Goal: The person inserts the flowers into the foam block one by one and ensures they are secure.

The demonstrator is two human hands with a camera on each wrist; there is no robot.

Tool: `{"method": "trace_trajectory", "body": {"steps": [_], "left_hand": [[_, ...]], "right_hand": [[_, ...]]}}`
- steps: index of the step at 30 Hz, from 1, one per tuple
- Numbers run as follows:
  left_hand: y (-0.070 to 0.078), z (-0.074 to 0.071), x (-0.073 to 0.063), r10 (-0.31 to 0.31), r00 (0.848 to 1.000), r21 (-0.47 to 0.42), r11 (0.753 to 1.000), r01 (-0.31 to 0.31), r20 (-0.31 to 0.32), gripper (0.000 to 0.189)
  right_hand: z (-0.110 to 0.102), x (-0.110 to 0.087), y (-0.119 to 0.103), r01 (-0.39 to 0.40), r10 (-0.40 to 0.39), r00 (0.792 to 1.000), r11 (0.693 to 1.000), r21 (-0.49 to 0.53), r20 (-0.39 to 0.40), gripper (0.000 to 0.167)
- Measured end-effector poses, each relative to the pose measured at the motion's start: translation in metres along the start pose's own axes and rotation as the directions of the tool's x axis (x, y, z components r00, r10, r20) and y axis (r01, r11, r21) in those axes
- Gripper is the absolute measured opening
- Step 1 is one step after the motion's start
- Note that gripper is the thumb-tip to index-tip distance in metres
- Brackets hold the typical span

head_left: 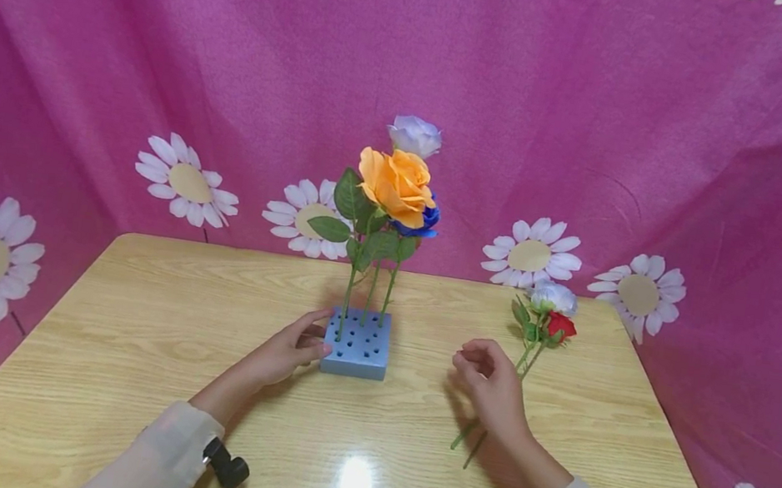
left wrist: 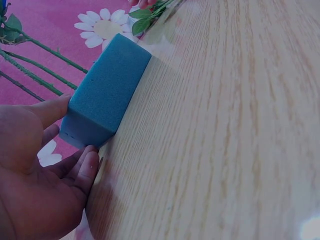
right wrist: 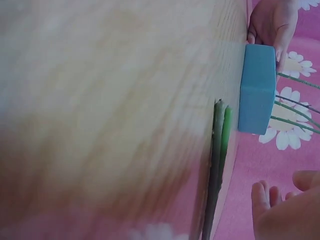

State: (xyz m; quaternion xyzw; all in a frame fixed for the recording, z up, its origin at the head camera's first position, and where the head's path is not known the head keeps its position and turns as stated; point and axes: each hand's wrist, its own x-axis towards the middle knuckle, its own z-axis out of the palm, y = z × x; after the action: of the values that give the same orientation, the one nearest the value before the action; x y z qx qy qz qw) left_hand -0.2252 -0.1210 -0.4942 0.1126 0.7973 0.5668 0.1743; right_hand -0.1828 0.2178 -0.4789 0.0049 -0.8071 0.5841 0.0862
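A blue-grey foam block [head_left: 353,367] with rows of holes in its top stands on the table. Several stems rise upright from it, bearing an orange rose [head_left: 396,186], a pale lilac flower [head_left: 415,136] and a partly hidden blue one [head_left: 428,220]. My left hand [head_left: 292,349] holds the block's left end, thumb at its top edge and fingers against the side. To the right of the block, my right hand [head_left: 494,390] hovers with loosely bent fingers and nothing in them. Beneath and beyond it lie a red rose [head_left: 560,328] and a pale flower [head_left: 552,297], stems side by side.
The wooden table [head_left: 146,309] reaches back to a pink cloth [head_left: 272,74] printed with large white daisies, which also hangs at both sides. Two cut stem ends [right wrist: 218,112] point toward the near side of the table.
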Motion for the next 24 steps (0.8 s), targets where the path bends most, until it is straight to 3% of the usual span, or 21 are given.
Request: {"method": "trace_trajectory", "body": {"steps": [14, 24], "left_hand": [[0.000, -0.001, 0.000, 0.015, 1.000, 0.005, 1.000, -0.015, 0.014, 0.066], [0.000, 0.000, 0.001, -0.004, 1.000, 0.002, 1.000, 0.004, 0.001, 0.066]], "right_hand": [[-0.029, -0.015, 0.006, -0.141, 0.140, 0.990, 0.989, -0.053, -0.008, 0.034], [-0.043, -0.022, 0.011, -0.152, 0.153, 0.988, 0.964, -0.216, -0.013, 0.038]]}}
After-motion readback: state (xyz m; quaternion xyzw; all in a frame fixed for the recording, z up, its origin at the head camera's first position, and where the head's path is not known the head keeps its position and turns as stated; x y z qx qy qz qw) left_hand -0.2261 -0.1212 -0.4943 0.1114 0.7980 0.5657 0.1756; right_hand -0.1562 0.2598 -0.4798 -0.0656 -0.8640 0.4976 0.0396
